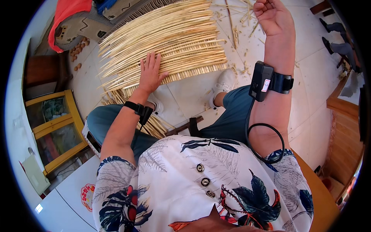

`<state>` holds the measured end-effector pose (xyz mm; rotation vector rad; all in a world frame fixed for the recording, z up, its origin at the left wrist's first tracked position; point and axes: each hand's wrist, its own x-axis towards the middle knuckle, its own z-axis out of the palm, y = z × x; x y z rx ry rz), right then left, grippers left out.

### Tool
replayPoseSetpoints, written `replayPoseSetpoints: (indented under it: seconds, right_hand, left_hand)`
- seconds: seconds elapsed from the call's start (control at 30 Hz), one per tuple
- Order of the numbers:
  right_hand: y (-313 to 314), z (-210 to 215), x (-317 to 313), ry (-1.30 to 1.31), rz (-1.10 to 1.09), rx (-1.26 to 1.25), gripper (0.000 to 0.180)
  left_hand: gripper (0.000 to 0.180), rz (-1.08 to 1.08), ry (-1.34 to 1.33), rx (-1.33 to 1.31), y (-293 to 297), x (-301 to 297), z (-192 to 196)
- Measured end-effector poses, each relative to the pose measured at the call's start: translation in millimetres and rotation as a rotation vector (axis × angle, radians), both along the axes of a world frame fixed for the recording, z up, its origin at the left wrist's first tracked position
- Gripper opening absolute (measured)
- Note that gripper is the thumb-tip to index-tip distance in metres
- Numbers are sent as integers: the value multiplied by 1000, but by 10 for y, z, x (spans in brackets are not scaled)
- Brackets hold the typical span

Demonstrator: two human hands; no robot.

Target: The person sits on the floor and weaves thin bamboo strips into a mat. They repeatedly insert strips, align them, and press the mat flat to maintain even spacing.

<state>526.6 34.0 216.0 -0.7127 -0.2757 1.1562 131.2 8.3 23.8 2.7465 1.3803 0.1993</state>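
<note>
A mat of pale yellow plant stalks (170,34), laid side by side, spreads across the floor in front of me. My left hand (150,73) rests flat on its near left part, fingers spread over the stalks, holding nothing. Out beyond the mat's right end, my right hand (272,17) is raised at the top edge of the picture. Its palm shows and the fingers curl inward; what they hold, if anything, is hidden. More loose stalks (154,125) lie under and beside my left leg.
Stalk scraps (243,69) litter the tiled floor right of the mat. A patterned sofa (77,31) with a red cloth (67,15) stands far left, near small round brown things (79,48). A yellow-framed cabinet (58,123) is at left. Another person's legs (344,42) show far right.
</note>
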Motion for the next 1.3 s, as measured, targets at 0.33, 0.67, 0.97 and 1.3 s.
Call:
replayPoseSetpoints:
  seconds: [0.33,0.67,0.97,1.3]
  right_hand:
    - [7,-38,-33,-2,18,4,18]
    - [26,-6,-70,-23,5,-47,18]
    - [53,-50,-57,-34,39,-3,18]
    - [31,-71,-106,-48,50,-8,16]
  left_hand:
    - [74,54,22,36,52,4,-141]
    - [74,30,-6,37,176,10,-147]
    - [71,-32,45,47,186,-48,-76]
    - [68,-111,26,56,337,-94,-113]
